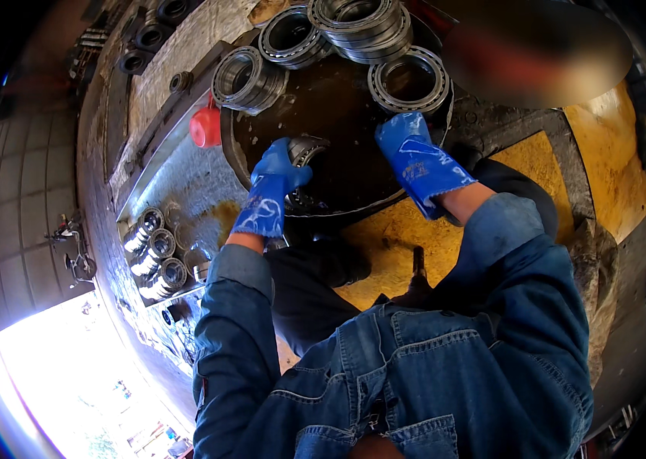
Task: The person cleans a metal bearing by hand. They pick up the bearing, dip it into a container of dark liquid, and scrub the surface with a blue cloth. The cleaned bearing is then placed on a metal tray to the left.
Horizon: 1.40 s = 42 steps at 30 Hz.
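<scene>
**While the bearing sits in the wash basin, keep both hands low and steady**

With both hands in blue rubber gloves, the person bends over a round, dark basin (353,172) that looks filled with dark liquid. The left hand (271,191) is closed around a steel bearing ring (306,149), held on edge at the basin's near-left part, partly dipped. The right hand (418,157) rests flat, fingers spread fairly wide, on the far-right part of the basin, just beside a flat-lying bearing (409,83) at the rim; it grips nothing that I can see.

To handle this well, I judge the grip on the ring should wrap its outer race, thumb over the top, since wet gloves on oily steel slip easily. Turning the ring slowly while it stays low over the liquid would limit splashing. The right hand seems best used as a brace on the basin, or brought across to support the ring's other side if it proves heavy.

Stacks of similar bearings (357,27) stand along the far rim, close enough that a wide swing could knock them. A red cap-like object (206,126) lies left of the basin, and more bearings (151,256) sit in a tray further left. The basin rests on a worn yellow worktop (537,157).
</scene>
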### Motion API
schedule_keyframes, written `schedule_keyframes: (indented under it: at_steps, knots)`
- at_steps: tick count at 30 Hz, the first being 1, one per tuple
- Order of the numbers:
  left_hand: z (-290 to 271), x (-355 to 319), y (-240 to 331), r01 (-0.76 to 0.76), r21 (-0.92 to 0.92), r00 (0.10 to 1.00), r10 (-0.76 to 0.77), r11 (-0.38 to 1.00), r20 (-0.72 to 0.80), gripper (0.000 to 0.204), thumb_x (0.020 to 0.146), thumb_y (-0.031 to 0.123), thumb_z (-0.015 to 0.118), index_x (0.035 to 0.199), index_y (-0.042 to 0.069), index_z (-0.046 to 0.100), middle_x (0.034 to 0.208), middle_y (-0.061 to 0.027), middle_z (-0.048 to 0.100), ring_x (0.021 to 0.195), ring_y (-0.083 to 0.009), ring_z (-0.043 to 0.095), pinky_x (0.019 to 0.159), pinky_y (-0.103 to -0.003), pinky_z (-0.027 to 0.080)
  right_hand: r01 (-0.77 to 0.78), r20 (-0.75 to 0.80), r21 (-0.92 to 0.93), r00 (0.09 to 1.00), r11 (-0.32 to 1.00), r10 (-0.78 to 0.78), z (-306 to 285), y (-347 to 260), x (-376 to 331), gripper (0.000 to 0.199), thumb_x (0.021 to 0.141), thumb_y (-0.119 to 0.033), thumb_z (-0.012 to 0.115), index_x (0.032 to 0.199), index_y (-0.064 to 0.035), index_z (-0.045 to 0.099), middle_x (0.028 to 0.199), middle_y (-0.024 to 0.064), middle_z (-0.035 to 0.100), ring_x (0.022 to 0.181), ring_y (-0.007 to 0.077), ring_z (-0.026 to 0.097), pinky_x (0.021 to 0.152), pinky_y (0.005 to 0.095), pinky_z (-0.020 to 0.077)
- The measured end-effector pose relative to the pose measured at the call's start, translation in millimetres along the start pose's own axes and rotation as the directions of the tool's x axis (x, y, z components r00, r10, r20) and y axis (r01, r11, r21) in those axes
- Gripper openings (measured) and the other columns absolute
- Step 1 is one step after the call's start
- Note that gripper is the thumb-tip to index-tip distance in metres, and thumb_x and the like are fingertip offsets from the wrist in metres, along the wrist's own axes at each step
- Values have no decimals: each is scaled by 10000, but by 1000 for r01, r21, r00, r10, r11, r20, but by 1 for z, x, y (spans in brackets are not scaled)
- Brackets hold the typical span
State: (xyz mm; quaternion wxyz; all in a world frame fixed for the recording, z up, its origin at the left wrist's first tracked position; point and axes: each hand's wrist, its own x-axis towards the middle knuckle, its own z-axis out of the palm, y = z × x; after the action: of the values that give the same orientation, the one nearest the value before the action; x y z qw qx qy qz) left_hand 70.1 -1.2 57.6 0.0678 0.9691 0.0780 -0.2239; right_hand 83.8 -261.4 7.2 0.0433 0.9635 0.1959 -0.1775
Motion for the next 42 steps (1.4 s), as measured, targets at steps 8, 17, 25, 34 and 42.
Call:
schedule_keyframes:
  at_steps: [8, 17, 25, 34, 42]
  knots:
    - [1, -26, 27, -116, 242, 993, 121, 963, -8, 868, 758, 311, 841, 1515, 174, 438, 1460, -164, 562, 1303, -339, 595, 1082, -433, 505, -36, -140, -111, 990, 993, 20, 43, 18, -7, 126, 860, -182, 702, 917, -165, 813, 889, 50, 779, 859, 247, 743, 722, 414, 509]
    - [3, -33, 21, -205, 207, 967, 231, 957, -111, 871, 782, 412, 802, 1517, 104, 448, 1495, -166, 537, 1378, -350, 522, 1161, -430, 430, 83, -135, 67, 988, 994, -73, 12, 21, -4, 129, 876, -137, 689, 939, -123, 802, 906, 98, 764, 913, 292, 743, 752, 441, 536]
    - [15, -34, 86, -569, 240, 791, 603, 787, -102, 776, 800, 415, 787, 1447, 78, 523, 1482, -181, 550, 1331, -365, 562, 1115, -451, 480, 195, -62, 400, 981, 896, -186, -62, 29, -25, 332, 842, -97, 737, 1171, -110, 699, 1059, 162, 744, 987, 337, 732, 840, 443, 592]
    - [71, 5, 111, -487, 125, 851, 437, 864, 291, 403, 852, 262, 704, 1251, 204, 718, 1251, -152, 705, 1160, -341, 675, 1007, -462, 536, 182, -249, 728, 969, 661, 8, -45, 57, -11, 335, 873, -165, 750, 1196, -89, 698, 1113, 149, 734, 1037, 292, 725, 927, 402, 587]
    - [83, 5, 124, -548, 271, 804, 410, 791, 430, 379, 869, 226, 708, 1238, 139, 720, 1248, -142, 716, 1203, -340, 660, 974, -469, 557, 65, -267, 633, 954, 772, 139, -34, 63, -14, 322, 898, -254, 749, 1191, -125, 713, 1168, 132, 724, 1043, 330, 714, 920, 431, 590]
